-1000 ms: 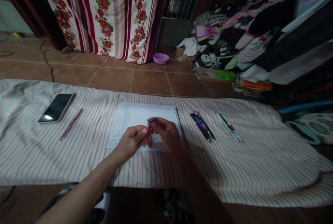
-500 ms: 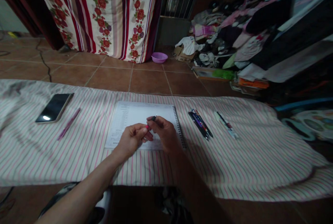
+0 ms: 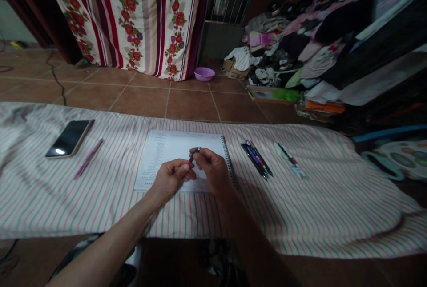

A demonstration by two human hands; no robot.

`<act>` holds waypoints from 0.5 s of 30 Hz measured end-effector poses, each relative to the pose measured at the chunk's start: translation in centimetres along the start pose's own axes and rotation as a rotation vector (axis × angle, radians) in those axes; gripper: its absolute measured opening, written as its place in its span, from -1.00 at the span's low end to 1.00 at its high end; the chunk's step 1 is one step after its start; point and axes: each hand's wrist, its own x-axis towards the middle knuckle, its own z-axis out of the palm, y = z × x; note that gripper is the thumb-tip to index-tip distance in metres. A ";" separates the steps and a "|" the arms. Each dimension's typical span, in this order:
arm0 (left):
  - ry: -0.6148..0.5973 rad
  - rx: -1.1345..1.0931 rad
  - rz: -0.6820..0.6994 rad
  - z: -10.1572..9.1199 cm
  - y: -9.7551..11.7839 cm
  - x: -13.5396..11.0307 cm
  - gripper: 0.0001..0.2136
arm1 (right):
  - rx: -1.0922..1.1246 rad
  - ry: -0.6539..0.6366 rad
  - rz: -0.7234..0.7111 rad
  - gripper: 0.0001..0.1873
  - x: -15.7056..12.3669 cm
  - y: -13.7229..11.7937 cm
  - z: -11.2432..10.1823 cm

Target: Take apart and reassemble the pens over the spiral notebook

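Note:
Above a spiral notebook (image 3: 156,149), my two hands meet on a small pen (image 3: 191,160) with a pink-red part and a black part. My left hand (image 3: 171,178) pinches the pink-red part, and its palm hides the rest. The fingers of my right hand (image 3: 213,169) are closed at the black end, where a small shiny tip shows. To the right of the notebook lie several pens (image 3: 256,158) in a bunch. Farther right is a pale pen-like item (image 3: 292,161) with a dark one along it. On the left rests a purple pen (image 3: 88,159).
A phone (image 3: 70,138) lies at the left on the striped cloth (image 3: 320,216) covering the low table. Beyond are a tiled floor (image 3: 143,98), a floral curtain (image 3: 150,20), a purple basin (image 3: 204,73) and a heap of clothes (image 3: 310,38). A paint palette (image 3: 405,158) is at the right.
My right fingertips have shifted slightly along the black end, and more of the pen's black part shows between the hands. My left hand stays in place.

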 end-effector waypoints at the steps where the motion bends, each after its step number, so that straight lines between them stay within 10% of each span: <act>1: 0.007 0.002 0.006 0.0 0.0 0.0 -0.76 | 0.002 0.004 0.000 -0.77 0.0 0.0 0.0; 15: 0.053 0.071 0.039 0.7 -0.5 -0.1 -0.71 | 0.071 0.006 0.056 -0.76 0.0 0.0 0.3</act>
